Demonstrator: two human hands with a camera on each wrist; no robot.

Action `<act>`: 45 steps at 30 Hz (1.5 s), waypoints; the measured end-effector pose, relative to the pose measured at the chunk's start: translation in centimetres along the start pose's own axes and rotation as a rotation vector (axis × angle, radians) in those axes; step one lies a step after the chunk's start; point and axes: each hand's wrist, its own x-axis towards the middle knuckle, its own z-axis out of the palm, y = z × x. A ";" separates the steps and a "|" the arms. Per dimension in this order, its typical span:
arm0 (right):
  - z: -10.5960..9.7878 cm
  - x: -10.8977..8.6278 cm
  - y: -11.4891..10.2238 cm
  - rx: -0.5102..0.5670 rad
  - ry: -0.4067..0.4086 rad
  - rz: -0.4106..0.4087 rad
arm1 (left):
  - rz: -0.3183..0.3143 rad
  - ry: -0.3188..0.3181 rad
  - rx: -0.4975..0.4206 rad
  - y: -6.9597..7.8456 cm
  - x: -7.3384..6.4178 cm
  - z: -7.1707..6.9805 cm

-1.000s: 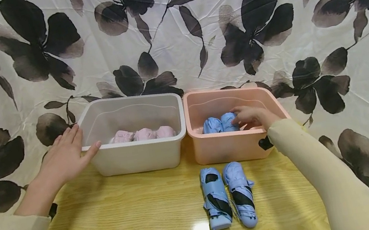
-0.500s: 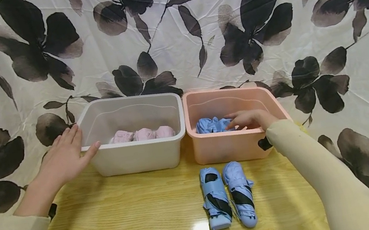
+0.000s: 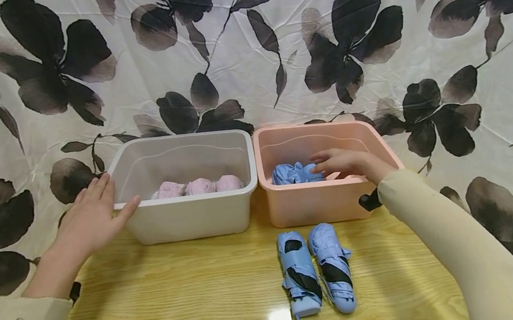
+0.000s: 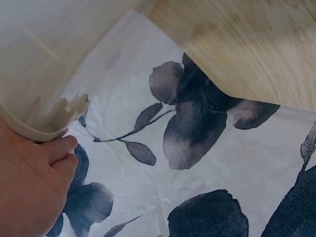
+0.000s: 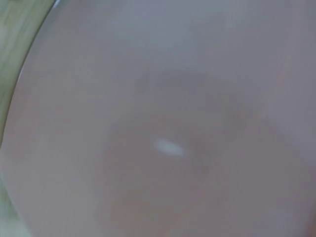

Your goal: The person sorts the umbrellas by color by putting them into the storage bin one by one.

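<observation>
In the head view my left hand [image 3: 88, 219] rests with straight fingers on the left rim of a white plastic bin [image 3: 190, 219]. Three pale pink rolled bundles [image 3: 200, 186] lie inside that bin. My right hand [image 3: 345, 161] reaches into a peach plastic bin [image 3: 317, 203], its fingers loosely bent beside blue folded umbrellas [image 3: 291, 173]; its fingertips are close to them, and the lower part of the hand is hidden by the front wall. Two more blue folding umbrellas, a left one [image 3: 300, 274] and a right one [image 3: 333, 269], lie side by side on the table.
The bins stand next to each other at the back of the wooden table [image 3: 182, 297]. A floral cloth [image 3: 265, 90] hangs behind them. In the right wrist view, the peach bin's wall [image 5: 74, 123] fills nearly everything, blurred.
The blue umbrellas in the peach bin have shifted left, closer together. My right hand moved left with them, then lifted slightly. My left hand has stayed on the white bin's rim.
</observation>
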 end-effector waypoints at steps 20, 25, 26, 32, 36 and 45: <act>3.0 -7.6 -1.9 0.203 0.241 -0.419 | -0.008 0.003 -0.023 -0.3 0.1 0.5; 4.4 -9.4 -1.6 0.277 0.304 -0.508 | -0.005 0.008 -0.016 -0.2 0.0 0.5; 4.8 -9.7 -1.4 0.299 0.323 -0.526 | -0.004 0.011 -0.014 -0.2 0.0 0.5; 7.5 -11.1 -0.1 0.421 0.449 -0.653 | -0.002 0.033 -0.023 -0.2 -0.1 0.6; 9.4 -11.2 1.2 0.483 0.477 -0.710 | 0.001 0.037 -0.023 -0.2 0.0 0.7; 13.5 -10.3 4.7 0.221 0.625 -0.629 | 0.002 0.033 -0.019 0.0 0.0 0.5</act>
